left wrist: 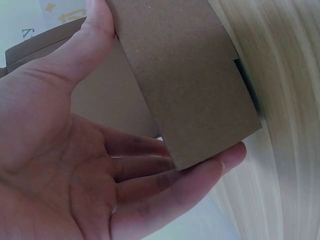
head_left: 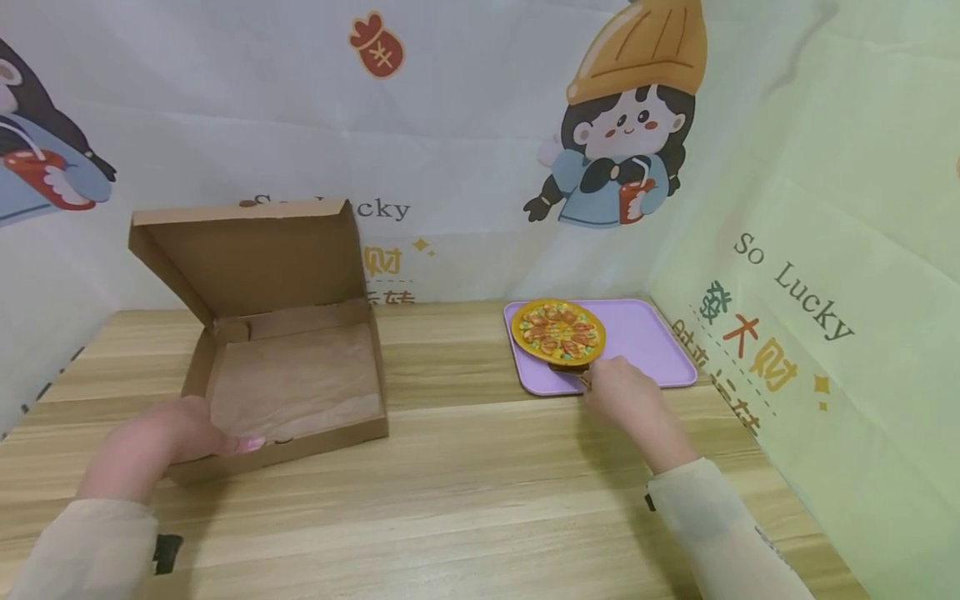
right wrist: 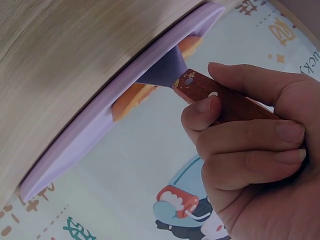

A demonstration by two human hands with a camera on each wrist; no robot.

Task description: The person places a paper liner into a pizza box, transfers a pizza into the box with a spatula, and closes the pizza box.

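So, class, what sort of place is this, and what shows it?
Probably a staged tabletop set: a cartoon backdrop behind and to the right, a wood-grain table, and a toy-looking pizza.

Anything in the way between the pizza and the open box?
No loose object visible between the pizza and the box, only tabletop. The low edges count, though: the raised rim of the tray and the box's right wall lie across the direct line. The lid stands open at the back, off that line.
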